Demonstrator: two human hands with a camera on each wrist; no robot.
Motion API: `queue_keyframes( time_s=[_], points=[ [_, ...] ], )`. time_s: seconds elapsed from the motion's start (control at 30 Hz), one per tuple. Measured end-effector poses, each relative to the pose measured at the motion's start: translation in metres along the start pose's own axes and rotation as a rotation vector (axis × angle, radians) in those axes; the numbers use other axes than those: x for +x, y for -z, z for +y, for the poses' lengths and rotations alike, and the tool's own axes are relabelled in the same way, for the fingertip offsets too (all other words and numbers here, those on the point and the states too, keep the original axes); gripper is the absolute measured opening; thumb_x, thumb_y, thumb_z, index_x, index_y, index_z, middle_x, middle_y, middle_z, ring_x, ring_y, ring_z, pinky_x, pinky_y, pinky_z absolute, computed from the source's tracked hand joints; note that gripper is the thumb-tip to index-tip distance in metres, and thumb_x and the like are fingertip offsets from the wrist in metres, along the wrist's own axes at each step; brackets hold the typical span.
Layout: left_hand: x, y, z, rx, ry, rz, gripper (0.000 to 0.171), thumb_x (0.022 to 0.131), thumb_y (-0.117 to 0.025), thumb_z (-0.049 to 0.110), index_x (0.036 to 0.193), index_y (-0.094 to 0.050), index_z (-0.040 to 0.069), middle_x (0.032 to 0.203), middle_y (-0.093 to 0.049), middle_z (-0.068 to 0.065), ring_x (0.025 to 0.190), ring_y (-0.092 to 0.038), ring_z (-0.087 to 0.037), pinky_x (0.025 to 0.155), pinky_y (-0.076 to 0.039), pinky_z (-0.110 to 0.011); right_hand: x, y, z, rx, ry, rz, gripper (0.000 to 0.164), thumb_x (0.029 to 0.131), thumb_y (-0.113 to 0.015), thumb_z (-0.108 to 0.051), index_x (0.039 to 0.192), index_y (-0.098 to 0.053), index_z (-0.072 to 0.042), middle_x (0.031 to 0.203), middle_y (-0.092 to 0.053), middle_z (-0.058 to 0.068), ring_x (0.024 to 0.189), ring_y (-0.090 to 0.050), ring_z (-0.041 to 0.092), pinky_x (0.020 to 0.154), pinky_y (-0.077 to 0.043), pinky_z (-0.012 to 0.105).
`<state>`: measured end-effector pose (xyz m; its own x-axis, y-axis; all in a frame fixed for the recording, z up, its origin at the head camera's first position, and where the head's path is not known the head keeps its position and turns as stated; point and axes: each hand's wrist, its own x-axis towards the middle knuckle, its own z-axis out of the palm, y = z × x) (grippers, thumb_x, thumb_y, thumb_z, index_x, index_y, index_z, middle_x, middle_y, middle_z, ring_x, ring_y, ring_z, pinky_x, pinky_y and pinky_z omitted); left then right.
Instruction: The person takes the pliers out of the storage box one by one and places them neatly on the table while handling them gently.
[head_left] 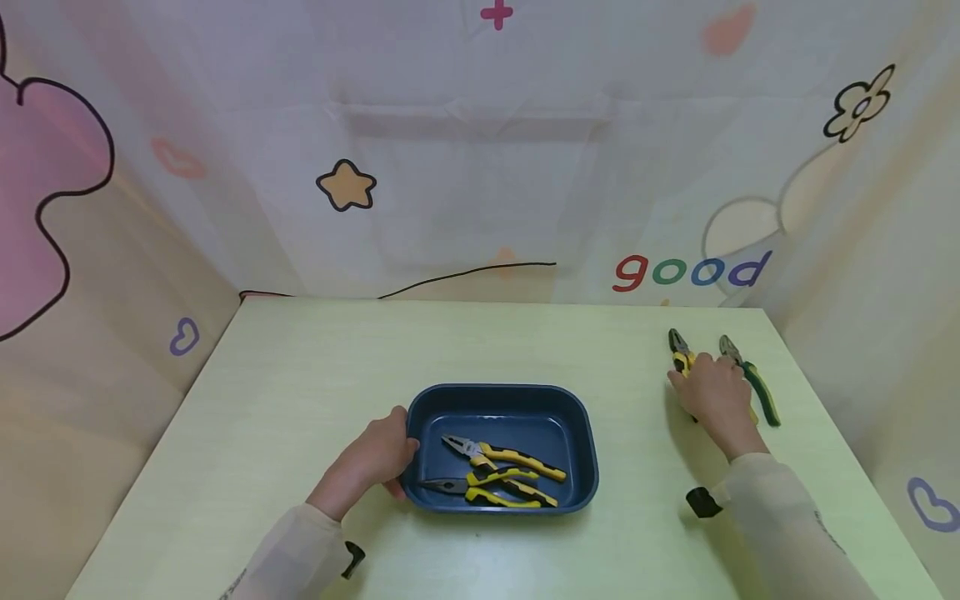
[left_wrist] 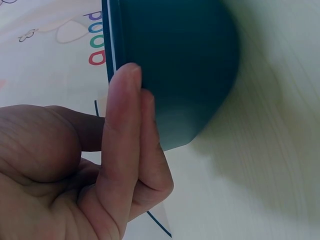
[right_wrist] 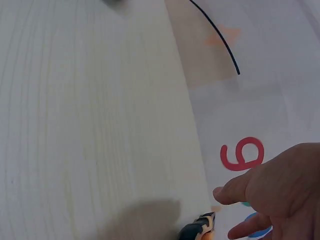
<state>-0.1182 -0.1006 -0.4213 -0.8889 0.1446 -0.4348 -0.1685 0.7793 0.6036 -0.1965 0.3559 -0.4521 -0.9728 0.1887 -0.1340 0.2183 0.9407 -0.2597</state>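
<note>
My left hand (head_left: 378, 450) pinches the left rim of a dark blue rectangular tray (head_left: 495, 390), thumb and fingers on either side of its wall (left_wrist: 175, 60). Inside the tray lie two yellow-and-black pliers: combination pliers (head_left: 525, 459) and long-nose pliers (head_left: 444, 485), their handles crossing. At the right, my right hand (head_left: 712, 396) hovers over yellow-and-black pliers (head_left: 680, 358), covering much of them. The right wrist view shows its thumb and a finger spread apart, with the pliers' head (right_wrist: 200, 228) near them. Green-handled pliers (head_left: 765, 398) lie just right of that hand, partly hidden.
Everything stands on a pale wood-grain table (head_left: 315, 358). A printed cloth (head_left: 465, 192) with drawings and the word "good" hangs behind the table and along both sides. The pliers at the right lie close to the table's back right corner.
</note>
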Motion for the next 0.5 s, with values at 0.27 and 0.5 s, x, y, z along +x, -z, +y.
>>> queue_keyframes(
  time_s=[0.27, 0.5],
  points=[
    [0.0, 0.001, 0.002, 0.024, 0.004, 0.001, 0.033, 0.107, -0.052, 0.007, 0.134, -0.041, -0.01, 0.094, -0.063, -0.024, 0.049, -0.068, -0.022, 0.074, -0.058, -0.038, -0.021, 0.025, -0.026, -0.026, 0.143, 0.016, 0.051, 0.103, -0.058, -0.034, 0.108, -0.058, 0.017, 0.104, -0.056, 0.038, 0.097, -0.054, 0.054, 0.077, -0.046, 0.064],
    [-0.001, 0.001, 0.004, 0.029, 0.025, -0.009, 0.035, 0.107, -0.052, 0.007, 0.135, -0.04, -0.011, 0.098, -0.062, -0.027, 0.049, -0.068, -0.022, 0.07, -0.058, -0.036, -0.041, 0.039, -0.052, -0.038, 0.187, 0.016, 0.061, 0.102, -0.062, -0.035, 0.131, -0.055, 0.017, 0.123, -0.055, 0.041, 0.111, -0.053, 0.059, 0.089, -0.045, 0.071]
  ],
)
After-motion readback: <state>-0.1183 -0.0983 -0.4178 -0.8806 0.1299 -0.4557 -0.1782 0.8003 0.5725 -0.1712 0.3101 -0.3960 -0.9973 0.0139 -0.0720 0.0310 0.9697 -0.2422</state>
